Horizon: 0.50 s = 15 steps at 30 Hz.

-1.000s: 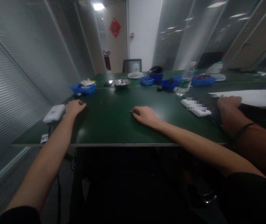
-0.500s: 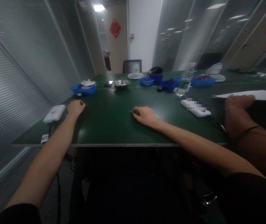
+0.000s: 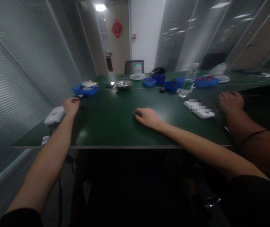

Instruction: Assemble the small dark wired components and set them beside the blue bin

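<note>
Meeting-type room, blinds behind glass partitions (image 3: 30, 56), red diamond-shaped sign (image 3: 117, 29) on the door; a dark green table (image 3: 108, 126) ran across the view. Right hand (image 3: 150, 117) lay on the tabletop near the middle, fingers curled closed around a slim dark tool (image 3: 137, 113), its thin tip poking out leftward, just above the green surface or touching it, I could not tell which. Left hand (image 3: 71, 106) was by the table's left side, just beside a white box (image 3: 54, 115), fingers bent and thumb close to the index; whether they pinched anything I could not tell. Beyond it, a blue tray (image 3: 85, 91) with white and yellow items; farther right, a shiny metal bowl (image 3: 123, 84), a small blue basket (image 3: 149, 82) and a clear bottle (image 3: 188, 82). Another person's hand (image 3: 232, 101), dark band on the wrist, was near a white oblong device (image 3: 204, 113), partly pixelated
</note>
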Each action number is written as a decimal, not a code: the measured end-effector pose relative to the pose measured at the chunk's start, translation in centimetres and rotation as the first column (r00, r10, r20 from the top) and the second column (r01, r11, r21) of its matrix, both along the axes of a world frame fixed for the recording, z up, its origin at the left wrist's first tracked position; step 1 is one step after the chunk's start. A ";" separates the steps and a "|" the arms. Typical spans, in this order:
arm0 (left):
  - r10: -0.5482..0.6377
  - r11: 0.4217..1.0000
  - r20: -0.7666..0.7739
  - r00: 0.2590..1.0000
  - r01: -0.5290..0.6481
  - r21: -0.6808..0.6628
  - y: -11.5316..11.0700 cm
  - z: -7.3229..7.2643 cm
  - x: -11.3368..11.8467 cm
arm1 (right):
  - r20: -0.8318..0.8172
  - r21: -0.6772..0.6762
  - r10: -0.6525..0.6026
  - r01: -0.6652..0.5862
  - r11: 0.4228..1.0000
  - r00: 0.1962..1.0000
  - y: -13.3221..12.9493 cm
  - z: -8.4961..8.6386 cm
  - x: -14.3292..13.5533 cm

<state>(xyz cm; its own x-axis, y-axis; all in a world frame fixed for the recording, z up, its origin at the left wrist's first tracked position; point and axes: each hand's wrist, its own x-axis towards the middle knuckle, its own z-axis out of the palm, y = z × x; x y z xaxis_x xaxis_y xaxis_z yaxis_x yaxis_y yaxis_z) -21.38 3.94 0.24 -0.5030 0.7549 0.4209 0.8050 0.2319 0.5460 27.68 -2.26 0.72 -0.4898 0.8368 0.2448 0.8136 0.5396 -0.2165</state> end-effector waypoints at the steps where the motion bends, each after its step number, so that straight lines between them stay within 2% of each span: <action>1: -0.005 1.000 0.014 1.000 0.005 -0.009 0.0 0.1 -0.1 | -0.002 0.002 0.002 -0.002 1.000 1.000 0.0 0.0 0.0; 8: -0.049 0.990 0.059 0.997 0.056 -0.128 -0.1 0.6 -0.5 | -0.007 0.000 0.003 -0.003 1.000 1.000 0.0 -0.1 0.1; 13: -0.059 0.982 0.000 0.998 0.058 -0.180 -0.2 0.6 -0.7 | -0.012 0.002 0.008 -0.008 1.000 1.000 0.0 0.0 0.1; 15: -0.104 0.976 -0.044 0.994 0.093 -0.195 -0.2 0.5 -0.8 | -0.011 -0.006 0.008 -0.008 1.000 1.000 0.0 0.0 0.1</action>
